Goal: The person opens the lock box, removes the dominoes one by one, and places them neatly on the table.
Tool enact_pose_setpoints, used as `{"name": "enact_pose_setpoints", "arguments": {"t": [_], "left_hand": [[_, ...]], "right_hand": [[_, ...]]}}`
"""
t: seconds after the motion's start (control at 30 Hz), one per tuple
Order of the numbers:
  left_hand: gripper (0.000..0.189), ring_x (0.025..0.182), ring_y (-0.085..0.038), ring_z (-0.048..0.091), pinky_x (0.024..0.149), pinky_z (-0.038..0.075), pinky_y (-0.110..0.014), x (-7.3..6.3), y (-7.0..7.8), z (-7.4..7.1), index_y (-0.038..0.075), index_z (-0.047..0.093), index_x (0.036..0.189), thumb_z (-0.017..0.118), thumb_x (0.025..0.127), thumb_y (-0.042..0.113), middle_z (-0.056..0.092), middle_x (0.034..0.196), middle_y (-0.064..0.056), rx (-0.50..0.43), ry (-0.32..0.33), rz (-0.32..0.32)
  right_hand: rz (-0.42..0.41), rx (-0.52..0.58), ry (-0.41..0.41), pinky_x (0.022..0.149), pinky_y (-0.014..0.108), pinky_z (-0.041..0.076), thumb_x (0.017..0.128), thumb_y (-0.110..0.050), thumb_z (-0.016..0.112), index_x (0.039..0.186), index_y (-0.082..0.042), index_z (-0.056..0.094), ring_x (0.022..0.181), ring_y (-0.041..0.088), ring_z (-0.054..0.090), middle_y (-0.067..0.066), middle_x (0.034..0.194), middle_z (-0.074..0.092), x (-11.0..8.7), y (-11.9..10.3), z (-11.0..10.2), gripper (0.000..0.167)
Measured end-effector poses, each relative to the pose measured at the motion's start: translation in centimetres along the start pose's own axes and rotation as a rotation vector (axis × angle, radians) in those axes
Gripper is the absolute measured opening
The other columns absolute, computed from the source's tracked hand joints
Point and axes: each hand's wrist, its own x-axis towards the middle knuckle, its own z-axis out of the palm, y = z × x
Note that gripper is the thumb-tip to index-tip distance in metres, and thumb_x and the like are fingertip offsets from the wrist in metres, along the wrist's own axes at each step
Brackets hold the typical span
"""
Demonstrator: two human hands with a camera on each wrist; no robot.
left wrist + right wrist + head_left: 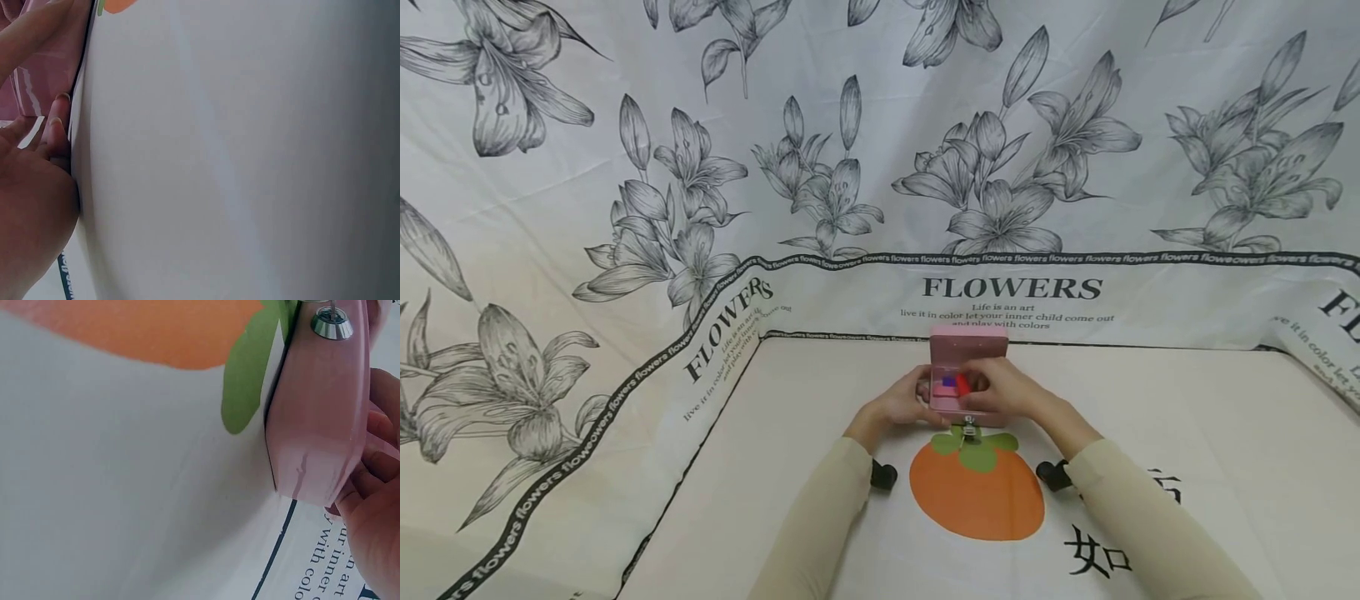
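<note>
A pink box (968, 345) stands on the cloth-covered table with its lid raised at the back. A metal lock (332, 325) sits on its front wall, with what seem to be keys hanging from it. My left hand (901, 398) grips the box's left side, the thumb along the front and the other fingers at the side. Over the box's right part, my right hand (1006, 388) pinches a small red object (963, 384) whose kind I cannot tell. Beside it inside lies a small blue-purple piece (949, 382). The right hand hides much of the interior.
An orange persimmon print (977, 492) and black characters (1097, 552) mark the tablecloth in front of the box. Behind rises a white curtain (820, 300) with flower drawings and lettering. Black wrist devices (884, 477) are worn at both sleeves.
</note>
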Motion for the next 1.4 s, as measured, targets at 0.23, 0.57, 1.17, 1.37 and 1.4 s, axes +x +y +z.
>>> {"name": "enact_pose_setpoints", "arguments": {"t": [0.23, 0.57, 1.17, 1.37, 1.4], "left_hand": [[0.095, 0.090, -0.015, 0.051, 0.077, 0.043, -0.027, 0.1, -0.1, 0.1, 0.011, 0.041, 0.152, 0.091, 0.071, 0.001, 0.058, 0.102, -0.007, -0.014, 0.003, 0.012], [0.094, 0.090, -0.015, 0.049, 0.079, 0.042, -0.028, 0.0, -0.2, 0.1, 0.012, 0.044, 0.150, 0.092, 0.070, 0.001, 0.054, 0.101, -0.007, -0.041, -0.001, 0.017], [0.101, 0.094, -0.016, 0.050, 0.081, 0.043, -0.028, 0.0, 0.3, 0.2, 0.011, 0.037, 0.156, 0.091, 0.072, 0.001, 0.058, 0.109, -0.007, -0.024, 0.005, -0.002], [0.100, 0.095, -0.016, 0.050, 0.084, 0.042, -0.029, -0.1, 0.2, 0.2, 0.012, 0.037, 0.156, 0.091, 0.072, 0.001, 0.058, 0.112, -0.006, -0.022, 0.006, -0.011], [0.100, 0.095, -0.016, 0.050, 0.084, 0.042, -0.029, -0.1, 0.2, 0.2, 0.012, 0.037, 0.155, 0.092, 0.072, 0.002, 0.058, 0.112, -0.005, -0.023, 0.005, -0.011]], "right_hand": [[0.045, -0.016, 0.051, 0.072, 0.034, 0.053, 0.086, -0.006, 0.080, 0.122, 0.008, 0.066, 0.076, 0.015, 0.063, 0.010, 0.091, 0.070, -0.9, -0.2, -0.8, 0.041], [0.075, -0.027, 0.105, 0.077, 0.040, 0.055, 0.087, -0.004, 0.078, 0.123, 0.011, 0.064, 0.083, 0.020, 0.065, 0.012, 0.097, 0.070, -2.4, -0.3, -2.0, 0.042], [0.144, -0.067, 0.104, 0.076, 0.037, 0.053, 0.086, -0.006, 0.079, 0.112, 0.008, 0.069, 0.081, 0.019, 0.062, 0.007, 0.090, 0.069, -4.4, 1.6, -3.5, 0.031], [0.173, -0.063, 0.102, 0.078, 0.041, 0.053, 0.086, -0.008, 0.079, 0.111, 0.010, 0.068, 0.083, 0.022, 0.063, 0.012, 0.092, 0.071, -4.9, 2.2, -3.5, 0.033], [0.178, -0.061, 0.098, 0.078, 0.041, 0.054, 0.086, -0.009, 0.079, 0.111, 0.010, 0.068, 0.083, 0.022, 0.063, 0.013, 0.093, 0.071, -5.0, 2.3, -3.5, 0.033]]}}
